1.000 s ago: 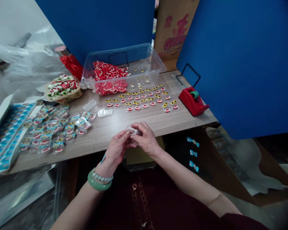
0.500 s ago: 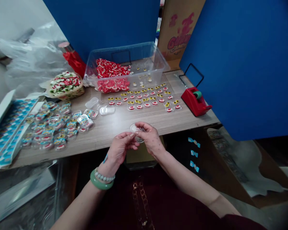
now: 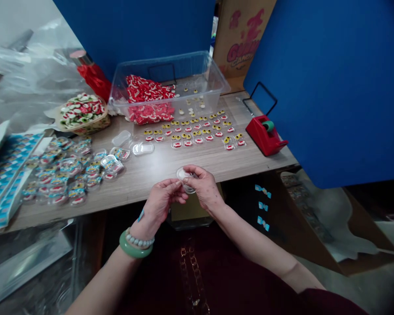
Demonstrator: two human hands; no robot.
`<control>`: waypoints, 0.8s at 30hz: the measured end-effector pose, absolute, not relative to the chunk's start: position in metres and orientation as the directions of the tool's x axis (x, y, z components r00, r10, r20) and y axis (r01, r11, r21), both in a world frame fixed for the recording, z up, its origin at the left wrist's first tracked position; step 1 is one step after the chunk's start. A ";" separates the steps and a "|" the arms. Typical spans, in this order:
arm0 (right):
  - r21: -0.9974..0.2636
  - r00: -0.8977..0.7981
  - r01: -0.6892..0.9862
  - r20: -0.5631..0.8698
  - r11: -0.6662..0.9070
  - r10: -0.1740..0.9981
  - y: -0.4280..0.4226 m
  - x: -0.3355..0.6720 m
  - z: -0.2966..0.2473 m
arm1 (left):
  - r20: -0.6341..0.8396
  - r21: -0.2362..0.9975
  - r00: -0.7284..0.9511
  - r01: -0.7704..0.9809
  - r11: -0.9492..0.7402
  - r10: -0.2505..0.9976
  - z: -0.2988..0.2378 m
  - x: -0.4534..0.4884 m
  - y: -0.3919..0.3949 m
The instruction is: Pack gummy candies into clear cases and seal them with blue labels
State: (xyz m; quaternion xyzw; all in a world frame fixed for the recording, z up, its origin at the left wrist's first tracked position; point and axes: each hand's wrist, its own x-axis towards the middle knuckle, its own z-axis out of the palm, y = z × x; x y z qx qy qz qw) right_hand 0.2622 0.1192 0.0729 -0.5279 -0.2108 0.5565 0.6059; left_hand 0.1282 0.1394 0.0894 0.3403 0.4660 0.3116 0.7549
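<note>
Head camera looked down on a left hand (image 3: 162, 203) and a right hand (image 3: 205, 188) held close together just over the front edge of the counter (image 3: 144, 177), their grip pinching a small clear plastic case (image 3: 185, 179) between fingers and thumbs. Rows of loose yellow and red candies (image 3: 190, 135) lay beyond, with filled cases (image 3: 68, 168) to the left, a clear tub (image 3: 166, 65) of red candy behind, and a red tape dispenser (image 3: 265, 135) at right.

**Glossy plastic on a matt wood-grain desk (image 3: 157, 164)**
Smooth clear plastic forms the capsule (image 3: 185, 180) and tub (image 3: 197, 72); shiny red plastic, the tape dispenser (image 3: 265, 136); matt cardboard, the carton (image 3: 239, 39).
</note>
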 end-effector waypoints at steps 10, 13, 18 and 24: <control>-0.923 0.329 -0.351 -0.281 -0.159 0.902 0.118 0.261 0.065 | -0.477 0.841 0.345 -0.088 0.534 0.808 0.091 0.129 0.139; -0.937 0.336 -0.318 -0.255 -0.146 0.907 0.118 0.262 0.062 | -0.482 0.841 0.338 -0.081 0.535 0.808 0.092 0.129 0.139; -0.954 0.345 -0.273 -0.220 -0.127 0.912 0.118 0.262 0.060 | -0.485 0.842 0.333 -0.073 0.535 0.809 0.094 0.130 0.139; -0.962 0.346 -0.246 -0.203 -0.120 0.916 0.118 0.262 0.059 | -0.481 0.845 0.329 -0.073 0.529 0.813 0.094 0.130 0.139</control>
